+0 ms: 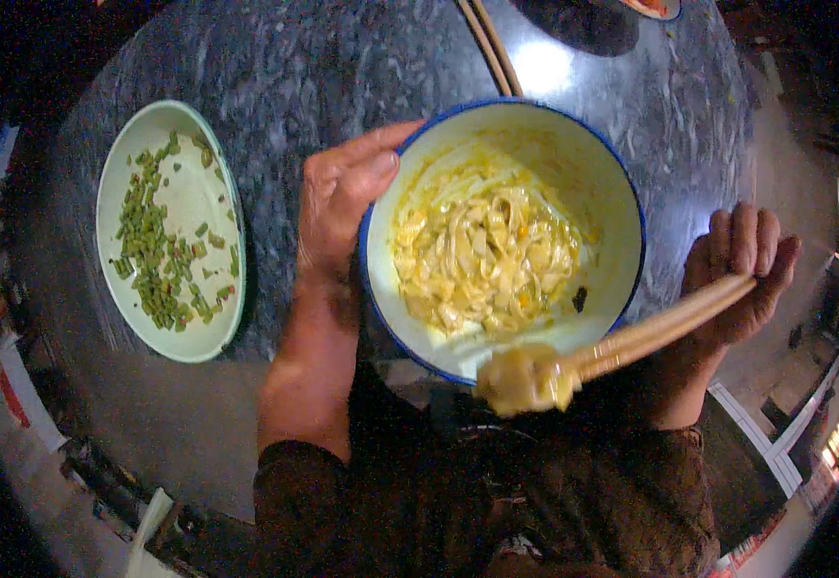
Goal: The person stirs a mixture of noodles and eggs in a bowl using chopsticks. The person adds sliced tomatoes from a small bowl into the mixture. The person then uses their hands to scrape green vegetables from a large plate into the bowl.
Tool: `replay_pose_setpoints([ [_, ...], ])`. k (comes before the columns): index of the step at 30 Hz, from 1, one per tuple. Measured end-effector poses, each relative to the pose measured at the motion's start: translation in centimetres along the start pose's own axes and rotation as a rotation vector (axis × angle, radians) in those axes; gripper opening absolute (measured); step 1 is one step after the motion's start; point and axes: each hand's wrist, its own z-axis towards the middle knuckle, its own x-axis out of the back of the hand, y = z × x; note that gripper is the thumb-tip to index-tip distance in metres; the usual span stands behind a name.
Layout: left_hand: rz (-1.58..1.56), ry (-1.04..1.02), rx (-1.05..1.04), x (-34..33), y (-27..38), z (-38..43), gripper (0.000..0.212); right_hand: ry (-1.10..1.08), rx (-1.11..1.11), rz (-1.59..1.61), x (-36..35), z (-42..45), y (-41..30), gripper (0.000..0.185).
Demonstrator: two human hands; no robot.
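My left hand (350,191) grips the left rim of a white bowl with a blue edge (607,209), its thumb on the rim. Broad noodles (491,253) in a yellowish sauce lie in the bowl, and a small dark piece sticks to the inner wall. In my right hand (741,271) is a pair of wooden chopsticks (669,318), slanting down to the left. Their tips, blurred, hold a clump of noodles (528,379) over the near rim of the bowl.
To the left, an oval pale green dish (206,173) holds chopped green vegetable pieces on the dark marbled table (282,72). Another pair of chopsticks (491,47) lies beyond the bowl. Part of a dish with reddish food (654,7) shows at the far right edge.
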Motion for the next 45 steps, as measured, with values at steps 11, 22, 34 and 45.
replay_pose_setpoints([
  [11,-0.023,-0.045,0.04,-0.3,0.7,0.4,0.047,-0.004,-0.019,0.337,-2.5,0.3,-1.3,0.033],
  [22,-0.087,0.021,0.064,-1.0,0.8,-0.1,0.051,0.044,-0.077,0.587,-0.8,1.7,-0.1,0.033],
  [34,-0.108,-0.057,0.02,-0.4,0.0,0.0,0.051,0.208,-0.123,0.164,3.3,1.9,2.0,0.036],
  [45,-0.172,0.03,0.005,-0.8,-0.2,-0.4,0.049,0.248,-0.14,0.193,4.4,1.6,2.7,0.045],
])
